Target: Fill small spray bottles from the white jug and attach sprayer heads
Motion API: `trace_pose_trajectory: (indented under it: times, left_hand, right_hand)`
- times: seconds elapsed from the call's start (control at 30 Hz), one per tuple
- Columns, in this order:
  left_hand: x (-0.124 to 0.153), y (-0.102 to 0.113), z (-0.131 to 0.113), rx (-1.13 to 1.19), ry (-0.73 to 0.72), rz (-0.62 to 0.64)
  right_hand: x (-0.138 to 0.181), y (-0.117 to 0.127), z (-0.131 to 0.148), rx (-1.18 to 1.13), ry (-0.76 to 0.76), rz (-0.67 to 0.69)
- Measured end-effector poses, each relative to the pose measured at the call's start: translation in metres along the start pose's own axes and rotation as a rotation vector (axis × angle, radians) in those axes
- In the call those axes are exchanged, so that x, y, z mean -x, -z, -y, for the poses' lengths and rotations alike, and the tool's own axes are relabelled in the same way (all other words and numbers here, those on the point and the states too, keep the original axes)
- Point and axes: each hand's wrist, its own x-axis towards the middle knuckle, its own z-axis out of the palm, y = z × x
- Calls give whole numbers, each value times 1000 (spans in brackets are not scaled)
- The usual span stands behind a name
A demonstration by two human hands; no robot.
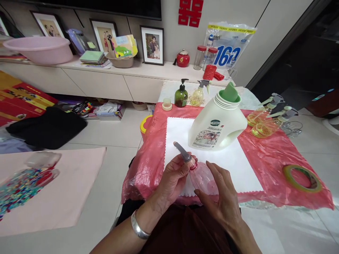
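A clear pink spray bottle with a grey trigger head leans over the front of the white cloth. My left hand, a silver bangle on its wrist, pinches the collar at the bottle's neck. Beside the bottle's body, my right hand is open, thumb and fingers apart; whether its fingertips touch the plastic I cannot tell. Just beyond stands a large white detergent jug, uncapped, with a green spout showing in its mouth.
On the red plastic sheet lie a roll of tape and two yellow spray bottles at right. Behind are a green pump bottle, another sprayer and a small cap. Colourful beads cover a pink mat at left.
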Motion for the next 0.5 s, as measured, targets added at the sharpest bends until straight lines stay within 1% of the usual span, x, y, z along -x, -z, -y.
trace_pose_trajectory:
  times: [0.1, 0.17, 0.27, 0.4, 0.5]
  left_hand:
    - [1, 1, 1, 10, 30, 3]
    - [1, 0, 1, 22, 43, 29]
    - [3, -4, -2, 41, 60, 62]
    - [7, -10, -7, 33, 64, 60]
    - [9, -15, -8, 16, 64, 25]
  right_hand:
    - [2, 0, 0, -63, -11, -8]
    - [4, 0, -1, -110, -49, 6]
    - [5, 2, -2, -220, -123, 60]
    - [7, 3, -3, -407, -229, 144]
    - [8, 0, -1, -408, -256, 110]
